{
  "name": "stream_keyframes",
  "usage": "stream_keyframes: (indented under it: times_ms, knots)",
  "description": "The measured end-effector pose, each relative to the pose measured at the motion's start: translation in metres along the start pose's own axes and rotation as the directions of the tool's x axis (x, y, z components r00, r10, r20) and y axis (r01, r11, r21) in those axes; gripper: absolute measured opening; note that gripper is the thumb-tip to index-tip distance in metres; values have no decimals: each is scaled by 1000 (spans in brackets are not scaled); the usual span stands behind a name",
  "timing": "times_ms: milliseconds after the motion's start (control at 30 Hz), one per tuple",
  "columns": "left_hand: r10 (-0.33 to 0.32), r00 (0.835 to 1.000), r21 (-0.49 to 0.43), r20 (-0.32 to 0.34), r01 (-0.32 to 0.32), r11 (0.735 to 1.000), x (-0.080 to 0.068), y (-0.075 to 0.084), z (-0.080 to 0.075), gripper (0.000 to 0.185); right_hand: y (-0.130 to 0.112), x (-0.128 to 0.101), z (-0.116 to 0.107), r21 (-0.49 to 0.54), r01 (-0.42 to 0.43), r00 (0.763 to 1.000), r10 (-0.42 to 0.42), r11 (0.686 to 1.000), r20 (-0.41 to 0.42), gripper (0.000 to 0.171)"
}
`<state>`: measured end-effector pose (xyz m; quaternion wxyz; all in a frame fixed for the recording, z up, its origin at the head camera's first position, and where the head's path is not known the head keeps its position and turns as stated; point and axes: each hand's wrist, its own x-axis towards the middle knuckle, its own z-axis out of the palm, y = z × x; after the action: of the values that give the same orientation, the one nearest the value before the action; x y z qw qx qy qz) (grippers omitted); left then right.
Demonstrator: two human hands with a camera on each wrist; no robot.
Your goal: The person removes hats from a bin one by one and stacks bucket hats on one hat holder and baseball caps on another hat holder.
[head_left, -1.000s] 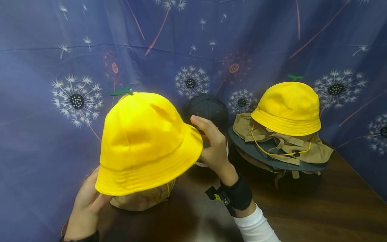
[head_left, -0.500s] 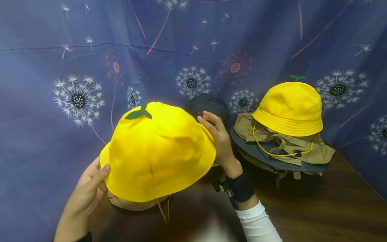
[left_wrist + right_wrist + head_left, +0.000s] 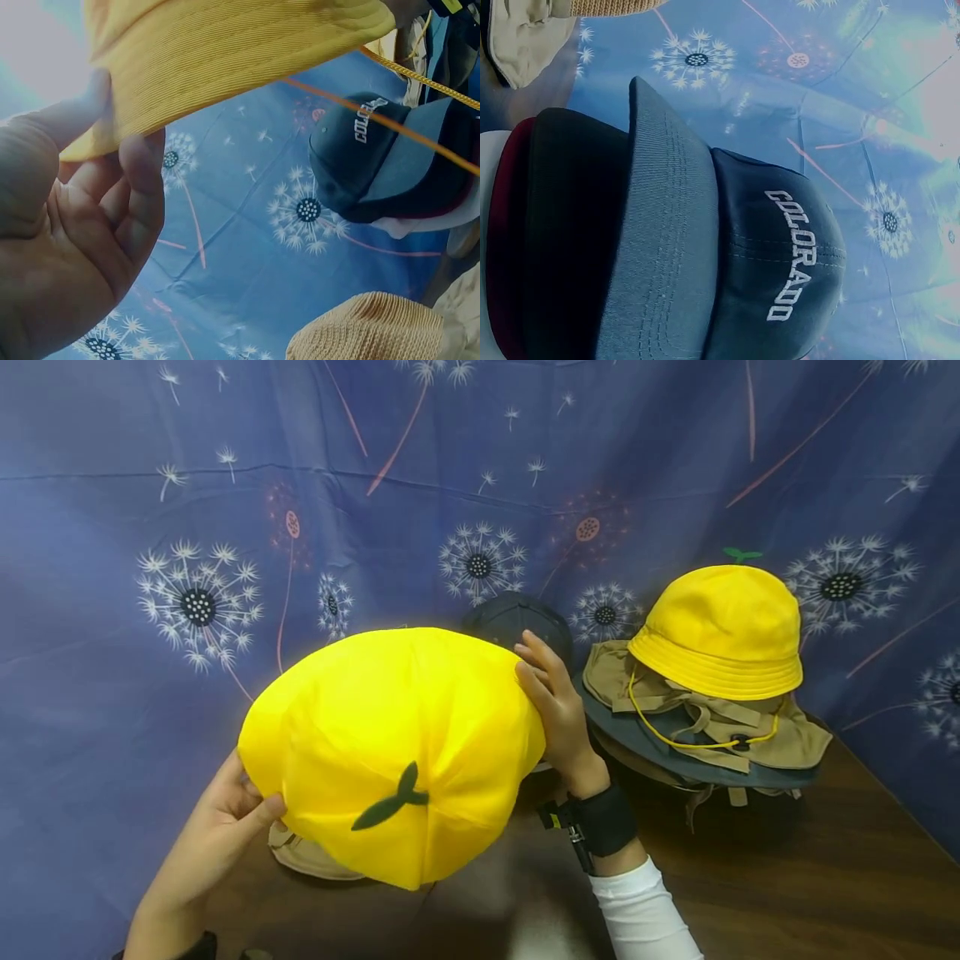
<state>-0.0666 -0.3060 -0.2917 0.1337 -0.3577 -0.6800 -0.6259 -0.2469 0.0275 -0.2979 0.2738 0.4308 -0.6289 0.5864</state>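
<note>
A yellow bucket hat (image 3: 322, 735) with a green felt sprout (image 3: 390, 806) is held up, its crown tipped toward me. My left hand (image 3: 213, 835) pinches the brim at the left between thumb and fingers, as the left wrist view of that hand (image 3: 82, 225) also shows. At the opposite side my right hand (image 3: 566, 727) holds the brim's edge, fingers outside, the thumb hidden by the hat. Yellow cord (image 3: 412, 79) hangs from the hat in the left wrist view. Neither the right hand nor the held hat appears in the right wrist view.
A second yellow bucket hat (image 3: 720, 631) tops a pile of tan and dark hats (image 3: 787, 735). Behind my right hand sits a dark cap (image 3: 517, 618), in the right wrist view a stack lettered COLORADO (image 3: 791, 255). A tan hat (image 3: 307, 856) lies low on the wooden table (image 3: 847, 860).
The held bucket hat has turned and tipped forward, so its sprout moved from the upper left edge to the lower middle. My left thumb has come onto the brim's outside; my right hand shifted slightly right.
</note>
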Motion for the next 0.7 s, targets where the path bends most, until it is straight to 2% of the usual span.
stream_keyframes:
  times_ms: [33, 100, 133, 167, 200, 233, 300, 333, 367, 433, 533, 600, 700]
  knots:
    - [4, 1000, -4, 6, -4, 1000, -1, 0, -1, 65, -5, 0, 0, 51, -70, 997, 71, 996, -8, 51]
    - [4, 1000, -9, 23, -4, 1000, -3, 0, -1, 67, -5, -1, 1, 142, -129, 990, 135, 981, -34, 60]
    - [1, 1000, -5, 29, -1, 1000, -5, 0, -2, 68, -4, 0, 2, 124, -48, 997, 55, 991, -52, 61]
    - [-2, 999, 7, 32, 2, 1000, -6, 0, -2, 69, -1, 0, 3, 63, 81, 995, -76, 995, -66, 58]
    - [-9, 999, 25, 33, 8, 1000, -8, 1, -3, 70, 2, 1, 4, -15, 219, 972, -220, 976, -83, 55]
    - [-30, 999, 62, 24, 28, 998, -10, 2, -2, 71, 6, 1, 5, -99, 354, 926, -363, 930, -102, 50]
    - [-56, 998, 120, 13, 54, 991, -13, 3, -1, 74, 12, 4, 7, -256, 547, 799, -588, 797, -122, 47]
    - [-63, 998, 147, 3, 62, 987, -14, 4, -1, 75, 13, 5, 8, -321, 600, 738, -662, 732, -129, 48]
    - [-73, 997, 179, -10, 73, 981, -15, 4, 0, 76, 13, 6, 8, -364, 628, 698, -705, 688, -129, 49]
    - [-80, 996, 205, -40, 87, 975, -15, 5, 1, 78, 12, 7, 9, -380, 632, 678, -719, 675, -150, 48]
    - [-36, 996, 166, -83, 50, 985, -12, 5, 3, 86, 12, 7, 9, -387, 620, 678, -714, 682, -172, 47]
    - [40, 994, 66, -100, -33, 997, -9, 4, 5, 91, 12, 7, 9, -392, 607, 686, -705, 691, -181, 47]
    - [175, 974, -53, -146, -185, 981, -4, 1, 7, 91, 10, 9, 9, -373, 588, 711, -679, 718, -185, 45]
